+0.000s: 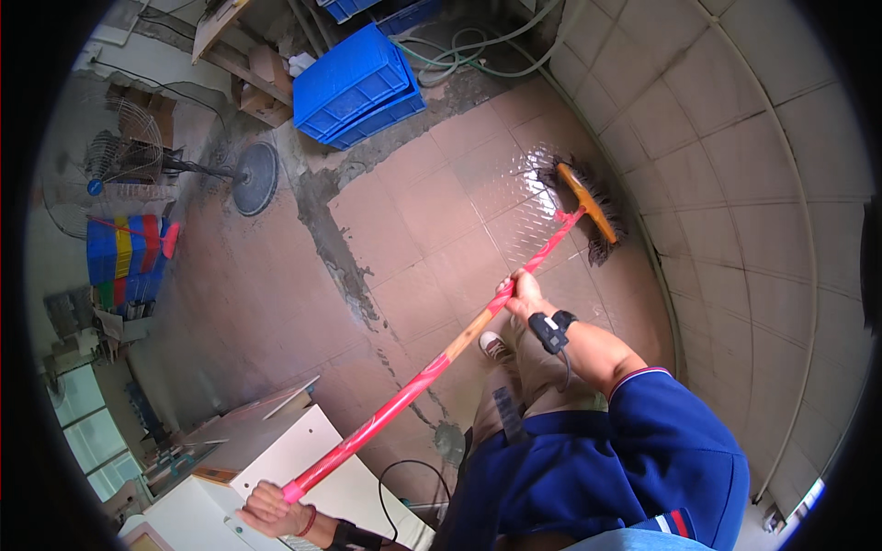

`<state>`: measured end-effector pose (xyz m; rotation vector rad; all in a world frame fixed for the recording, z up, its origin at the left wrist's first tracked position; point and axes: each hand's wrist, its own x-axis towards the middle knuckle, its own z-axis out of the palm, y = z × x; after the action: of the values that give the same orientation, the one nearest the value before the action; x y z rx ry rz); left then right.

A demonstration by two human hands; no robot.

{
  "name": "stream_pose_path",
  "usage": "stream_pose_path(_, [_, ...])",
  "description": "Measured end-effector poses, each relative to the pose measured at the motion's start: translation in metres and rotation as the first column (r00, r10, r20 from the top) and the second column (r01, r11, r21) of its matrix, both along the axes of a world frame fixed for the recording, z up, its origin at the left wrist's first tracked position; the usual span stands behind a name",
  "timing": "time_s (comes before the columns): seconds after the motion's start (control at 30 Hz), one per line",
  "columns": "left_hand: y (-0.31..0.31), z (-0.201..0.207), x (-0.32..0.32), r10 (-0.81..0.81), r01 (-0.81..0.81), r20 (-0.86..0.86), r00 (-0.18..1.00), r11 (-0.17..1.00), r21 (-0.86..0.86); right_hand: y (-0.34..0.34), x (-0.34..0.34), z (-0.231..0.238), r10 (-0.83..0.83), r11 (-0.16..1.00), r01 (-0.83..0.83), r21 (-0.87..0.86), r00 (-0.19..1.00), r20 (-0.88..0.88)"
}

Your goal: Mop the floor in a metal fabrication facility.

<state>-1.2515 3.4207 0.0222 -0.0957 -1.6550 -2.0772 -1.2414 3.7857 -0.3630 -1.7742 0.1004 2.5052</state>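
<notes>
A long broom with a red handle [418, 384] and an orange head with dark bristles [589, 204] reaches across the tiled floor [432, 211] to the foot of the tiled wall [735, 184]. My right hand [522, 294] grips the handle partway down, a black band on its wrist. My left hand [273, 511] holds the handle's top end at the lower left. The bristles rest on wet, shiny floor tiles beside the wall.
Stacked blue crates [354, 87] stand at the back. A standing fan [124, 151] with a round base [254, 177] and coloured crates [124, 257] are at the left. A white cabinet [276, 455] is under my left hand. Hoses [469, 50] lie at the back.
</notes>
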Motion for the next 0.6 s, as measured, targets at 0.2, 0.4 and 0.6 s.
stream_pose_path(0.2, [-0.084,0.12,0.089,0.198,-0.239,-0.179,0.964,0.939,-0.249,-0.082,-0.018,0.095,0.286,0.933,-0.303,-0.192,0.952,-0.109])
stream_pose_path(0.4, [-0.004,0.212,0.154,0.385,-0.479,-0.293,0.875,0.776,-0.411,-0.185,-0.026,0.144,0.593,0.662,-0.67,-0.336,0.743,-0.312])
stream_pose_path(0.6, [0.063,0.15,0.135,0.929,-0.842,-0.238,0.285,0.124,-0.525,-0.321,-0.025,0.077,0.814,0.29,-0.942,-0.172,0.337,-0.473])
